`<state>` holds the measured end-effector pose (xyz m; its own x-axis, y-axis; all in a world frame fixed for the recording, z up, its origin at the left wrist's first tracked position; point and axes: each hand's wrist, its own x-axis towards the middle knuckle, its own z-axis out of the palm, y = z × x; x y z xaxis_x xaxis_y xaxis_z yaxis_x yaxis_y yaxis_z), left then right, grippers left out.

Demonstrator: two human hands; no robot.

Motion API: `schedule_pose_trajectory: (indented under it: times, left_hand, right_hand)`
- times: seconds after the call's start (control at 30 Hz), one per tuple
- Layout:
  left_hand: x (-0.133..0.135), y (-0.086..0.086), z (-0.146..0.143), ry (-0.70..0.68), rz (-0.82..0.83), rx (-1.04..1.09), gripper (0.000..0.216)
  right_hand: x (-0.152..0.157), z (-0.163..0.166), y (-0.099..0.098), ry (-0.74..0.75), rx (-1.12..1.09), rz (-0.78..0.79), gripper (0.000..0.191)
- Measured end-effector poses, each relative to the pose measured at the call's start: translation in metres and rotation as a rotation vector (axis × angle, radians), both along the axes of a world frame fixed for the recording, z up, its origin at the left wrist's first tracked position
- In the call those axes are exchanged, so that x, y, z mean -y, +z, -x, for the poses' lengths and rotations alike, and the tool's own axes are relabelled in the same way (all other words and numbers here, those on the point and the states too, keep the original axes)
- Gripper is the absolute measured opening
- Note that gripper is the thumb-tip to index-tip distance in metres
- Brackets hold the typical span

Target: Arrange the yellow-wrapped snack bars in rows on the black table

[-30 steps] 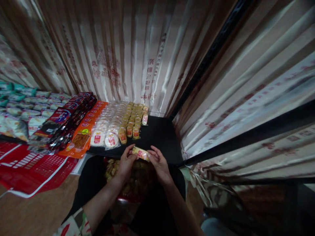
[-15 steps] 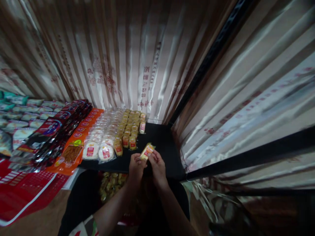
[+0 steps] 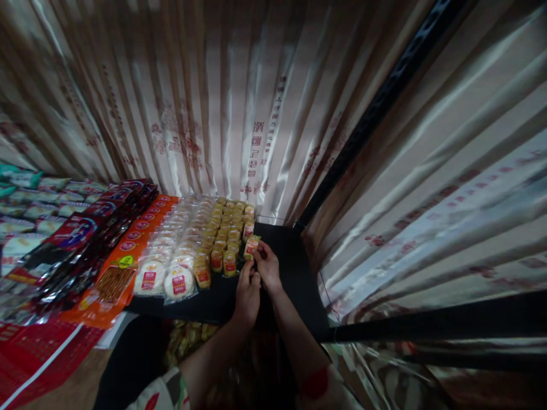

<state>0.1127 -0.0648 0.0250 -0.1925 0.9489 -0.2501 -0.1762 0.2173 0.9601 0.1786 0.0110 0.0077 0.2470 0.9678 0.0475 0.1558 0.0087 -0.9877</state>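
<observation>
Both hands hold one small yellow snack packet (image 3: 250, 246) with a red label over the black shelf (image 3: 290, 267). My left hand (image 3: 247, 293) pinches its lower edge, and my right hand (image 3: 268, 266) grips its right side. The packet sits at the right end of the rows of similar yellow packets (image 3: 226, 233), just below the last one in the right-hand row. Both hands are closed on it.
Left of the yellow rows lie round white cakes in clear wrap (image 3: 177, 267), orange packs (image 3: 123, 267), dark red packs (image 3: 85, 233) and pale bags (image 3: 25, 210). A bag of more yellow packets (image 3: 188, 341) rests below the shelf. Satin curtains (image 3: 256, 102) close off the back and right.
Both hands carried the yellow packet forward from near my lap out over the black shelf to the end of the yellow rows. The view has tilted up a little.
</observation>
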Motion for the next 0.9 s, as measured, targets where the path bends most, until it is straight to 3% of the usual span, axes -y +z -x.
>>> schedule_pose_trajectory:
  times: [0.23, 0.53, 0.8, 0.9]
  left_hand:
    - [-0.026, 0.001, -0.002, -0.021, -0.022, 0.052, 0.046]
    - [-0.046, -0.014, 0.005, -0.058, -0.047, 0.007, 0.047]
    - [-0.051, -0.017, 0.001, -0.012, -0.082, -0.062, 0.045]
    - [-0.052, -0.014, 0.001, 0.013, -0.065, -0.096, 0.044]
  right_hand:
    - [-0.028, 0.002, -0.004, -0.029, 0.240, -0.049, 0.035]
    - [-0.034, 0.008, -0.007, -0.035, 0.378, -0.008, 0.036]
    - [-0.038, 0.010, -0.007, -0.026, 0.290, -0.007, 0.036]
    - [-0.040, 0.010, -0.010, 0.001, 0.262, -0.052, 0.024]
